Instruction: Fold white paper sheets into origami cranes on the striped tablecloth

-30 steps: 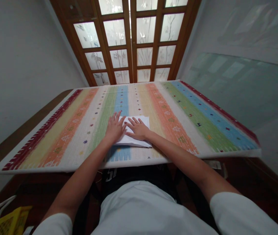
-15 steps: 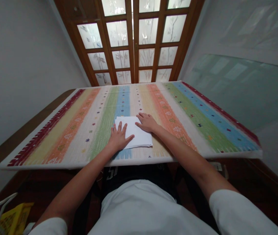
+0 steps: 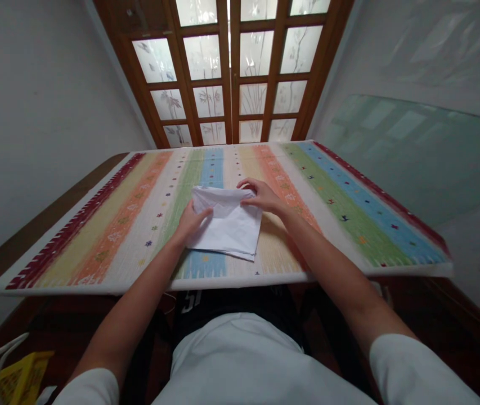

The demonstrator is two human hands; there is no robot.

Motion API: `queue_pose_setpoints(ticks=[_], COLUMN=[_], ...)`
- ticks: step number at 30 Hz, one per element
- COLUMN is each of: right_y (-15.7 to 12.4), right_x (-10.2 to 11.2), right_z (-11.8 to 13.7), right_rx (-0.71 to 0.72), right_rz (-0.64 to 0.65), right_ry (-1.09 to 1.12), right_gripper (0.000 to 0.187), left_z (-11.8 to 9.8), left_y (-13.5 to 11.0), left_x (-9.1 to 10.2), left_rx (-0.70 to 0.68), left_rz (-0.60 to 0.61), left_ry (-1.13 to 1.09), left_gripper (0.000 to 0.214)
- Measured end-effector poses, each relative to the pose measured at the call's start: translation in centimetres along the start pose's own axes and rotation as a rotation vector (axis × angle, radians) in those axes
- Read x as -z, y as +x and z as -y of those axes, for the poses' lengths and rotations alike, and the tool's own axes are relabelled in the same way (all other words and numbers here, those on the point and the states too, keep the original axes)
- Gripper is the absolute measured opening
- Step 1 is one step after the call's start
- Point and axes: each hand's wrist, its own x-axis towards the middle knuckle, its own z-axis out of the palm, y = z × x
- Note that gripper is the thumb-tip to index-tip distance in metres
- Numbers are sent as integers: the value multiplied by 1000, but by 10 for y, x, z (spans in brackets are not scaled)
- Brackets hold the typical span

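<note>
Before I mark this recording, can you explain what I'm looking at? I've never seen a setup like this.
There is no machine here: these are a person's bare hands. One camera, worn on the head, takes every picture, looking forward and down. The table bears a striped tablecloth. Near its front edge is a folded white piece; I can't tell whether it is cloth or paper. The left hand holds its left side, thumb on top. The right hand holds its far right corner. Beyond the table are wooden doors with patterned panes.
</note>
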Motion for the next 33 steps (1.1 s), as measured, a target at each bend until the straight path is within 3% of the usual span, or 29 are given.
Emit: queue_pose_setpoints(ticks=[3,6,8,10,14,18,22,25,29,33], right_y=[4,2,-4,-11,-18,-16,-14,-10,1,1], right_x=[6,2,-6,-14,-26,-35,-42,-47,-59,-63], right_z=[0,0,5,12,24,22,16,14,13,11], right_rx=[74,-43,-131,-119,-51,-94,-153,-146,-90,-139], right_rz=[-265,-472,-450,-410,-347,-330,-426,-454,-348,-94], right_ry=[67,159,210,184,34,-61,-10,-27,31,33], right_gripper=[75,93,92,91,91,81,67,61,68,69], left_z=[-14,-26,-30,-30,-23,-17,-19,-27,-38,-35], left_y=[10,13,12,10,3,3,4,6,16,27], left_x=[8,7,3,0,-3,-4,-9,-6,24,90], left_rx=[19,-133,-224,-290,-346,-266,-295,-297,-295,-204], left_rz=[27,-130,-212,-234,-147,-98,-180,-261,-339,-326], left_ry=[-141,-135,-105,-55,155,195,93,138,259,439], left_gripper=[47,50,53,60,77,59,42,36,36,44])
